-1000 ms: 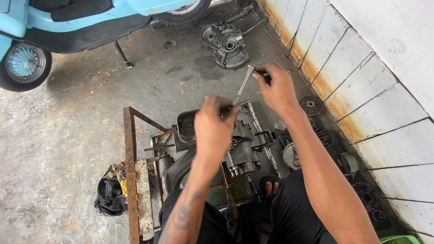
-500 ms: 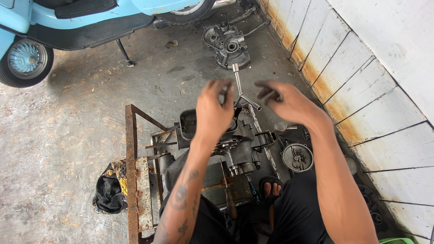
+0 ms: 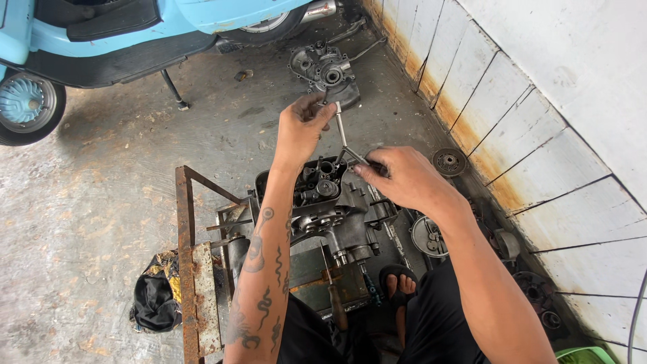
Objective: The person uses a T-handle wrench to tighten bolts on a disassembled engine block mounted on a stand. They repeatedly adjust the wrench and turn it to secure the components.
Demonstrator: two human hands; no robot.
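A dark, greasy engine case [image 3: 330,205] rests on a rusty metal stand [image 3: 192,269] in front of me. Over its far end I hold a three-armed metal wrench [image 3: 342,135]. My left hand [image 3: 300,128] grips the end of the arm that points away from me. My right hand [image 3: 397,176] is closed around the near arm, just above the case's top opening. The wrench's centre sits between both hands, above the case.
A second engine case half [image 3: 325,67] lies on the concrete floor near a light blue scooter [image 3: 121,34]. A round clutch part [image 3: 449,162] and other parts lie along the white tiled wall [image 3: 539,121]. A dark rag bundle [image 3: 156,300] lies left of the stand.
Both hands have turned the wrench: my left hand moved up and away to the far arm, my right hand came down and toward me onto the near arm.
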